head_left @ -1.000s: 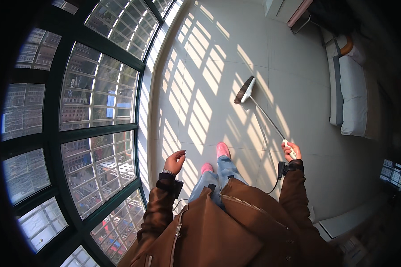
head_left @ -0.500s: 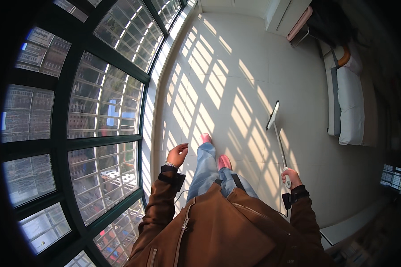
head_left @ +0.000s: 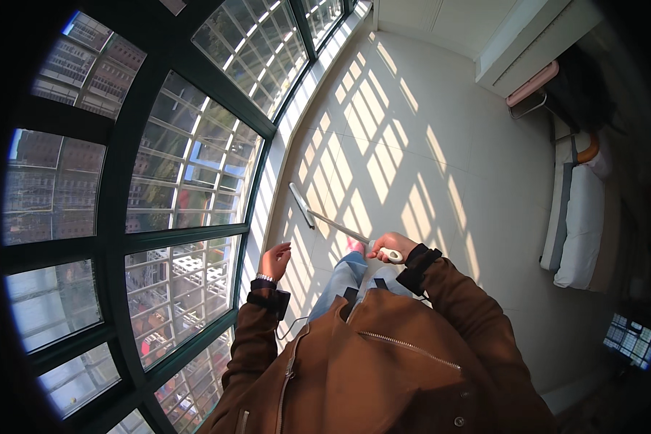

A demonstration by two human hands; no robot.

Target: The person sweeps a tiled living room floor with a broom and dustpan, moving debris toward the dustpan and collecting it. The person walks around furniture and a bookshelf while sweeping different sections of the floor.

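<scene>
My right hand point(head_left: 393, 244) is closed round the grip of a long-handled squeegee point(head_left: 340, 228) in front of my body. From the hand its thin pole slants away to the left. The squeegee's narrow white head point(head_left: 301, 205), dark along one edge, is down at the floor close to the window wall. My left hand point(head_left: 275, 261) hangs open beside the window ledge, holding nothing, its fingers loosely bent. A pink shoe point(head_left: 354, 244) shows partly beneath the pole; the other is hidden.
Tall dark-green framed windows point(head_left: 184, 242) with white bars run along my left. Striped sunlight falls across the pale tiled floor point(head_left: 495, 195). At the right stands a low seat or bed with white bedding point(head_left: 582, 224), and a pink-edged folded item point(head_left: 534, 83) leans near a white cabinet point(head_left: 517, 43).
My right hand has swung the squeegee from the right side across to the left, so its head is now near the windows. The view has turned, and my left hand stays empty.
</scene>
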